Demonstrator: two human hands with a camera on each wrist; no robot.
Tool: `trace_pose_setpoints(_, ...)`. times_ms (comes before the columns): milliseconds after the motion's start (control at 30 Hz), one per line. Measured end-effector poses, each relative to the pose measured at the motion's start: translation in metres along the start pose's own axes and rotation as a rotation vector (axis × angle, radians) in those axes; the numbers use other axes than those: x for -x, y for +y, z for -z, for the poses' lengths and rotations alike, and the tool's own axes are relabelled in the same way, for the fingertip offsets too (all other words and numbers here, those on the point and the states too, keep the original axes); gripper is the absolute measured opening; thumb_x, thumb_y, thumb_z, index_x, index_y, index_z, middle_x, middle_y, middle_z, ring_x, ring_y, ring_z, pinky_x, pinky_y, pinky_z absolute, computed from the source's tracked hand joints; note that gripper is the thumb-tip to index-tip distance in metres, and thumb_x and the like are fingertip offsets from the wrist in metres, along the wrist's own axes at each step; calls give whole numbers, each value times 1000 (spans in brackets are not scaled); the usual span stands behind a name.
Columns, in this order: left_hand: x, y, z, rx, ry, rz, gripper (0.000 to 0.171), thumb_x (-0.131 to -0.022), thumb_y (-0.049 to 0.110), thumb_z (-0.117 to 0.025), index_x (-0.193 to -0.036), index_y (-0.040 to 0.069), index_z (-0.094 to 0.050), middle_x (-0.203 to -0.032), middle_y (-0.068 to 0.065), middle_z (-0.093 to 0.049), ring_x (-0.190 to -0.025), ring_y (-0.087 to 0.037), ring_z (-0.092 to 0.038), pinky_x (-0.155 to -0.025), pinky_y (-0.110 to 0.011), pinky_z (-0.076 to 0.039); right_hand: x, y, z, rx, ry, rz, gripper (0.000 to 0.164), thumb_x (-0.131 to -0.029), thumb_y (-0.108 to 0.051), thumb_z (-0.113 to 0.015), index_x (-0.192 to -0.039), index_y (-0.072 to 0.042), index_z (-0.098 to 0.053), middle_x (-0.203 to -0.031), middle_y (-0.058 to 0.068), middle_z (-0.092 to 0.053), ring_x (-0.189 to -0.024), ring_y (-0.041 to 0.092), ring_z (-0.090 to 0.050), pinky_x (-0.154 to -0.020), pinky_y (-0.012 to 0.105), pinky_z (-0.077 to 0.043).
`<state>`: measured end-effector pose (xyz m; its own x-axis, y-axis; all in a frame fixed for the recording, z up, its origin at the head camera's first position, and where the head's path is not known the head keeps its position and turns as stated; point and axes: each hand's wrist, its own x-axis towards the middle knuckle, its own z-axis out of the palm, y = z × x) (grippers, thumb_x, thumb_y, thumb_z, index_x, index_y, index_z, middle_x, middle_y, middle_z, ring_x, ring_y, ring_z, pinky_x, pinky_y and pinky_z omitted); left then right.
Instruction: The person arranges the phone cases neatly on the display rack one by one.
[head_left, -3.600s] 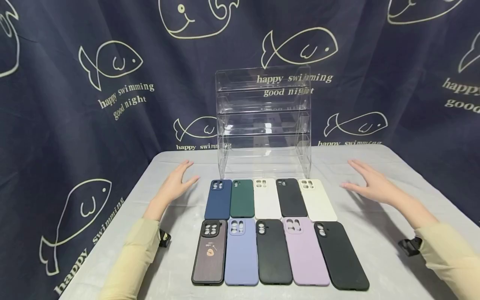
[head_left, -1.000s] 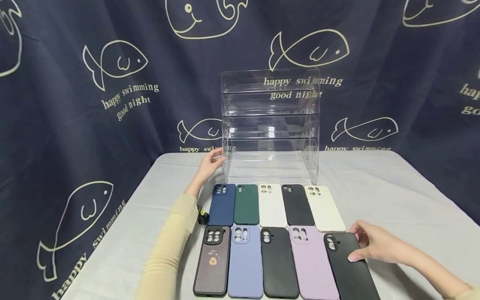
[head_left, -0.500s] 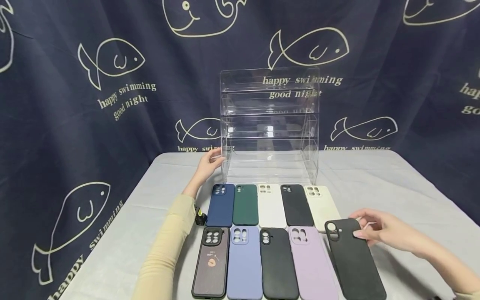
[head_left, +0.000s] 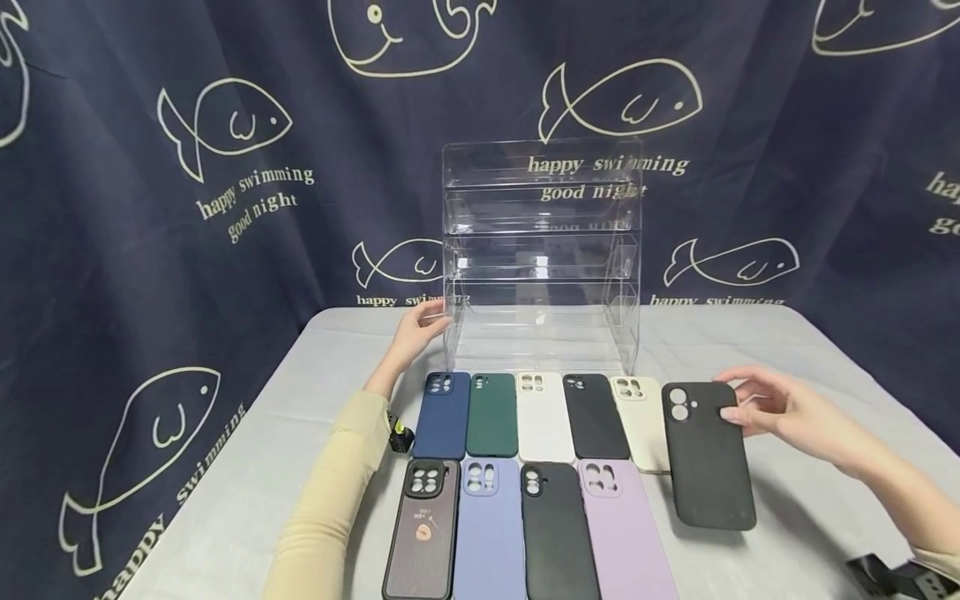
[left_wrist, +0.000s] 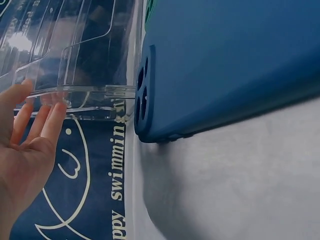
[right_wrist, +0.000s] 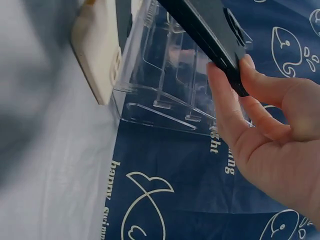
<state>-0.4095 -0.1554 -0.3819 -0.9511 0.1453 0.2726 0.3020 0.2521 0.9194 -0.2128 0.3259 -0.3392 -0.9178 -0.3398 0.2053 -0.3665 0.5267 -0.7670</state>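
My right hand pinches a black phone case by its upper right edge. The case is held raised and tilted, its two-hole camera cutout at the top, partly covering a cream case. In the right wrist view, the thumb and fingers are on opposite faces of the black case. My left hand rests its fingertips against the left side of a clear tiered display rack. The left wrist view shows those fingers at the rack's side wall, near a blue case.
In the back row are blue, green, white and black cases. The front row has a brown patterned case, then periwinkle, black and lilac. A dark fish-print curtain hangs behind.
My right hand first reached the front-right black case, took hold of it, then lifted it up and forward. The left hand moved to the rack's left side and has stayed there.
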Motion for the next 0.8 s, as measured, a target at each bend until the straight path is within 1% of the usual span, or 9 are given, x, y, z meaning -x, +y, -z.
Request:
trace_pose_setpoints(100, -3, -1, 1, -23, 26, -9, 46, -89, 15, -64, -130, 1, -50, -131, -21, -55, -118, -35, -55, -99, -39, -50, -8, -1, 5, -9, 23, -3, 41, -87, 2, -61, -121, -20, -53, -88, -6, -61, -76, 6, -66, -64, 25, -59)
trace_pose_setpoints(233, -8, 1, 2, -14, 64, -24, 47, -88, 21, -66, -129, 4, -52, -129, -18, -56, -118, -31, -56, -99, -40, -49, -20, -3, 12, -24, 46, 5, 42, -87, 3, -61, -120, -22, -53, -87, -7, -63, -74, 6, -67, -63, 24, -59)
trace_pose_setpoints(333, -11, 3, 3, -11, 80, -29, 48, -88, 23, -66, -131, 6, -51, -129, -16, -56, -119, -29, -55, -101, -40, -48, -29, -6, 18, -17, 64, 8, 42, -87, 3, -61, -119, -22, -52, -86, -8, -63, -74, 7, -67, -62, 23, -58)
trace_pose_setpoints(433, -13, 7, 3, -14, 80, -21, 50, -88, 24, -66, -133, 8, -50, -132, -15, -54, -122, -28, -53, -103, -39, -47, -38, -10, 24, 7, 81, -10, 41, -87, 1, -62, -119, -22, -51, -86, -9, -63, -73, 7, -68, -62, 21, -57)
trace_pose_setpoints(533, -15, 8, 3, -14, 67, -2, 52, -88, 22, -66, -134, 7, -49, -133, -16, -54, -122, -28, -52, -103, -40, -46, -47, -13, 29, 23, 103, 3, 41, -86, 1, -63, -120, -22, -52, -86, -9, -62, -72, 7, -68, -62, 19, -57)
trace_pose_setpoints(567, -15, 9, 3, -15, 62, -1, 52, -88, 21, -66, -134, 6, -48, -132, -17, -54, -122, -29, -53, -102, -40, -47, -50, -15, 31, 35, 114, -2, 41, -87, -1, -63, -119, -23, -52, -86, -10, -61, -72, 6, -68, -62, 19, -56)
trace_pose_setpoints(700, -18, 6, 1, -18, 55, -11, 50, -89, 16, -65, -134, 3, -48, -128, -20, -56, -117, -32, -55, -99, -40, -50, -63, -20, 37, 41, 170, -5, 41, -87, -3, -64, -120, -24, -53, -87, -11, -58, -72, 2, -67, -62, 16, -56)
trace_pose_setpoints(767, -18, 6, 0, -24, 58, -20, 49, -89, 15, -65, -133, 3, -49, -126, -20, -57, -114, -32, -57, -96, -38, -51, -69, -24, 40, 50, 208, -28, 40, -87, -6, -65, -121, -24, -52, -88, -13, -57, -72, 0, -66, -62, 15, -56)
trace_pose_setpoints(800, -19, 5, -1, -27, 57, -22, 49, -89, 15, -65, -133, 3, -49, -125, -20, -57, -113, -32, -58, -95, -37, -52, -73, -26, 42, 44, 227, -25, 40, -87, -6, -65, -122, -23, -53, -87, -14, -57, -72, -1, -66, -62, 15, -56)
